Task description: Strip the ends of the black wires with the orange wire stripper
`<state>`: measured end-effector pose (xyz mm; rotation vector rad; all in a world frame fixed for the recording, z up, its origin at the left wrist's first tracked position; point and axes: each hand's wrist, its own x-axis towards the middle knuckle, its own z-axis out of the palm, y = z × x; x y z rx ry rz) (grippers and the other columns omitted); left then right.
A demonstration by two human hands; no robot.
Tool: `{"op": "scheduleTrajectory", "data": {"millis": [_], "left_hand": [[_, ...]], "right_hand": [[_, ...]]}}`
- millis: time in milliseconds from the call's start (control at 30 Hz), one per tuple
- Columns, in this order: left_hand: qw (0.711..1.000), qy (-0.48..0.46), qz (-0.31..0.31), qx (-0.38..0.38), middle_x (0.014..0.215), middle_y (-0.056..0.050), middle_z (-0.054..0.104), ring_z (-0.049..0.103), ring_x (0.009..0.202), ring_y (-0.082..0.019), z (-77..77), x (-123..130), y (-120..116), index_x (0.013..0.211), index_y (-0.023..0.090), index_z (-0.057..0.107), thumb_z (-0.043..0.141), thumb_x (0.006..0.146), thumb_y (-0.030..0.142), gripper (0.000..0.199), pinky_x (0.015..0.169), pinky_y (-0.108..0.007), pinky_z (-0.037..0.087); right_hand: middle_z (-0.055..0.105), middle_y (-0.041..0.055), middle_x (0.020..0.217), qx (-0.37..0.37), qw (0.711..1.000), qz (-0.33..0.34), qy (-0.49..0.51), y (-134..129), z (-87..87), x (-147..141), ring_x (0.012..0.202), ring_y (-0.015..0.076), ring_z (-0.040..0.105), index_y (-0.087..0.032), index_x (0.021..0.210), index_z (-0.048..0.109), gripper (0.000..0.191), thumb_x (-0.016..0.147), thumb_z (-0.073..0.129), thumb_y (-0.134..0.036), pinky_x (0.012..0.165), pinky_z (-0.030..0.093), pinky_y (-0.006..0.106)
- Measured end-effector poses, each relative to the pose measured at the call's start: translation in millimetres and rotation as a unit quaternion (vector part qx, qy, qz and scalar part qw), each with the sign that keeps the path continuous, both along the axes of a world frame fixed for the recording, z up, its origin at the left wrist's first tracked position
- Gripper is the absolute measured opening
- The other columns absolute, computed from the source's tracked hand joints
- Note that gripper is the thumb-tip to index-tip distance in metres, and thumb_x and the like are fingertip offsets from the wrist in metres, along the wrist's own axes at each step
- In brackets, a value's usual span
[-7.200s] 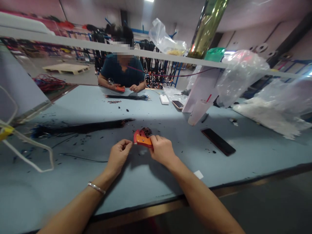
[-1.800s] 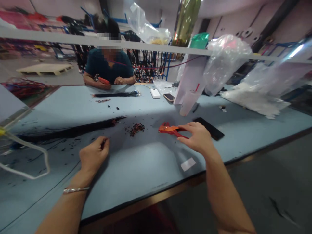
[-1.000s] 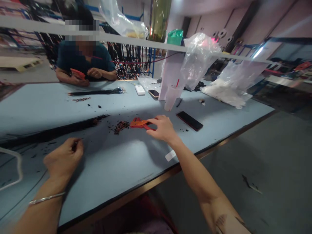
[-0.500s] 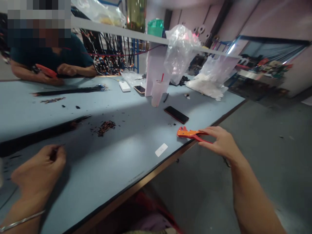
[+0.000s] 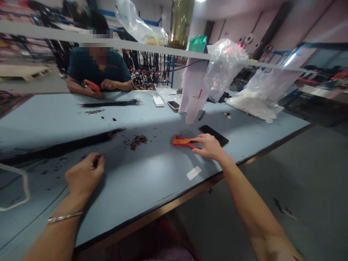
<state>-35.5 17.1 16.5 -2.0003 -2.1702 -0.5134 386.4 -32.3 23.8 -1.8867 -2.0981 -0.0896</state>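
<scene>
My right hand [image 5: 209, 145] is wrapped round the handles of an orange and red wire stripper [image 5: 182, 142], its jaws pointing left over the blue table. At the left, my left hand [image 5: 86, 172] is closed in a pinch; a thin black wire [image 5: 51, 203] runs below it, and what the fingertips hold is too small to make out. Behind that hand lies a long bundle of black wires [image 5: 62, 146]. Between the hands is a small pile of short dark and copper-coloured bits [image 5: 138, 141].
A black phone [image 5: 214, 135] lies just beyond my right hand. Farther back stand a cup with a red straw [image 5: 193, 108] and plastic bags [image 5: 255, 99]. Across the table a person [image 5: 99, 70] holds a red tool. A white label [image 5: 194, 173] lies near the front edge [image 5: 174, 204].
The view has swung left. My right hand has carried the wire stripper left, away from the table's front edge and nearer the pile of bits. My left hand stays pinched.
</scene>
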Motion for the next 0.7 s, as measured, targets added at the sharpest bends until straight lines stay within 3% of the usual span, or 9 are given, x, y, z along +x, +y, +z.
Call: {"op": "scheduleTrajectory", "data": {"millis": [200,300,367,467,600,700], "left_hand": [[1.0,0.007,-0.01,0.007,0.085,-0.006,0.073,0.062,0.076,-0.021,-2.6,-1.2,-0.6,0.101,0.02,0.068,0.044,0.09,0.037,0.031,0.056,-0.025,0.027],[1.0,0.013,-0.023,-0.004,0.083,-0.007,0.072,0.063,0.074,-0.021,-3.9,-3.7,-1.2,0.1,0.019,0.067,0.043,0.09,0.037,0.032,0.055,-0.025,0.026],[1.0,0.007,-0.025,-0.001,0.083,-0.007,0.073,0.063,0.074,-0.022,-4.6,-5.1,-1.8,0.1,0.019,0.068,0.043,0.09,0.037,0.032,0.055,-0.025,0.026],[1.0,-0.004,-0.025,0.012,0.084,-0.006,0.073,0.063,0.073,-0.021,-5.7,-4.7,-1.6,0.1,0.02,0.068,0.044,0.09,0.036,0.031,0.054,-0.025,0.025],[0.999,-0.008,-0.038,0.014,0.082,-0.005,0.072,0.062,0.073,-0.02,-7.5,0.8,1.9,0.099,0.021,0.068,0.045,0.09,0.036,0.029,0.055,-0.024,0.026],[0.999,-0.004,-0.043,0.002,0.081,-0.006,0.072,0.063,0.074,-0.021,-8.4,5.0,5.3,0.098,0.021,0.068,0.046,0.09,0.037,0.029,0.055,-0.025,0.026]], "right_hand": [[0.067,0.0065,0.1,-0.02,0.996,0.088,0.011,45.4,9.0,-82.7,0.093,0.0266,0.057,-0.029,0.116,0.07,0.043,0.073,0.071,-0.038,0.081,0.041,0.037],[0.068,0.0055,0.098,0.015,0.993,0.107,0.046,51.2,9.5,-99.6,0.094,0.0266,0.058,-0.029,0.112,0.071,0.039,0.073,0.072,-0.035,0.084,0.042,0.039],[0.068,0.0059,0.101,0.043,0.992,0.1,0.065,47.7,10.0,-86.9,0.096,0.0273,0.059,-0.028,0.112,0.071,0.04,0.073,0.072,-0.036,0.085,0.043,0.041],[0.067,0.0072,0.108,0.066,0.991,0.07,0.089,34.8,13.2,-38.4,0.102,0.0286,0.059,-0.025,0.111,0.071,0.04,0.074,0.072,-0.039,0.089,0.045,0.043],[0.069,0.0071,0.105,0.018,0.999,-0.043,0.02,21.1,19.6,23.9,0.102,0.0322,0.059,-0.027,0.109,0.071,0.035,0.076,0.07,-0.037,0.087,0.048,0.046],[0.07,0.0103,0.099,-0.019,0.999,-0.047,-0.003,30.2,20.3,38.0,0.097,0.0347,0.06,-0.024,0.107,0.073,0.034,0.075,0.07,-0.036,0.083,0.049,0.047]]}}
